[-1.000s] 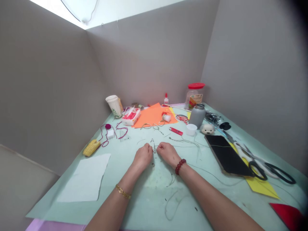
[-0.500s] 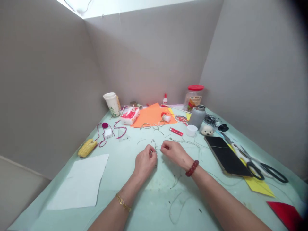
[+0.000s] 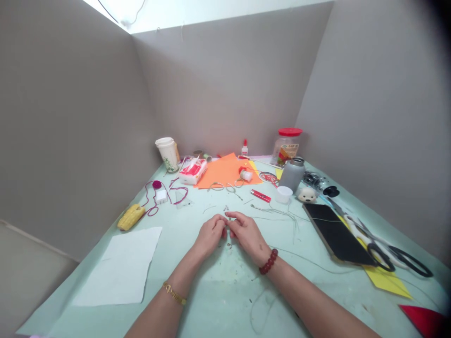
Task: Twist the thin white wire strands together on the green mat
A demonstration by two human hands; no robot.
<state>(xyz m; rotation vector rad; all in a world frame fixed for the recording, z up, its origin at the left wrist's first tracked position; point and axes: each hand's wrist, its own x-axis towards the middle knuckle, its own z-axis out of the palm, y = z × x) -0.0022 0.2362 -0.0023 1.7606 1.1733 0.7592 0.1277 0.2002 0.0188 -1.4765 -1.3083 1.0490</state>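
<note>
In the middle of the table my left hand (image 3: pixel 210 234) and my right hand (image 3: pixel 248 237) meet at the fingertips. Both are closed in a pinch on a thin green cord (image 3: pixel 230 218), of which only a tiny bit shows between the fingers. My left fingers are curled, and the right index finger reaches across towards them. Small dark scraps (image 3: pixel 226 208) lie just beyond the fingertips, with more bits below the hands. To the right of my right hand, loose green cords (image 3: pixel 276 211) spread over the table.
A red lighter (image 3: pixel 260 195), a small clear cup (image 3: pixel 283 194) and a grey bottle (image 3: pixel 292 175) stand or lie beyond. At right are a phone (image 3: pixel 336 232) and scissors (image 3: pixel 378 244). A white sheet (image 3: pixel 120 267) and yellow corn-shaped item (image 3: pixel 131 217) lie left. Orange paper (image 3: pixel 221 172) lies behind.
My right hand has moved left and now touches my left hand; before, a gap with cord stretched across it lay between them. The whole view has shifted slightly.
</note>
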